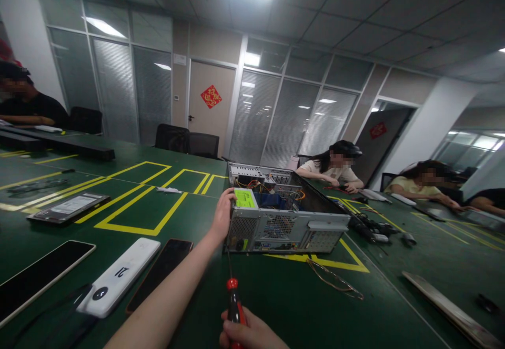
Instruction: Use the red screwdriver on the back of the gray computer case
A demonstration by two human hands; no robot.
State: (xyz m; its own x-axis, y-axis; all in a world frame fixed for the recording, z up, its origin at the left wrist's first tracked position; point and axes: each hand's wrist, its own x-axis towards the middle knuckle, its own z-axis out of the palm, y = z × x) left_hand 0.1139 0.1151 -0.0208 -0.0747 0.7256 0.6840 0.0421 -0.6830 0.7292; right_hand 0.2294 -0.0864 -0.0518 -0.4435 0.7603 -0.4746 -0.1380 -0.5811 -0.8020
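Observation:
An opened desktop computer case [284,233] lies on the green table, its rear panel facing me and its wiring showing from above. My left hand [224,213] grips its left rear corner, beside the power supply [245,198] with a bright green label. In my right hand [250,330] is a red and black screwdriver [235,304], the fingers closed round its handle. The screwdriver's shaft points forward to the lower left corner of the rear panel. I cannot tell whether its tip sits in a screw there.
Left of my arm lie a dark phone [161,273], a white device marked 21 [122,275], another phone [43,278] and a hard drive [69,207]. Eyeglasses [335,279] and black cables [373,228] are on the right. Several people sit around the table.

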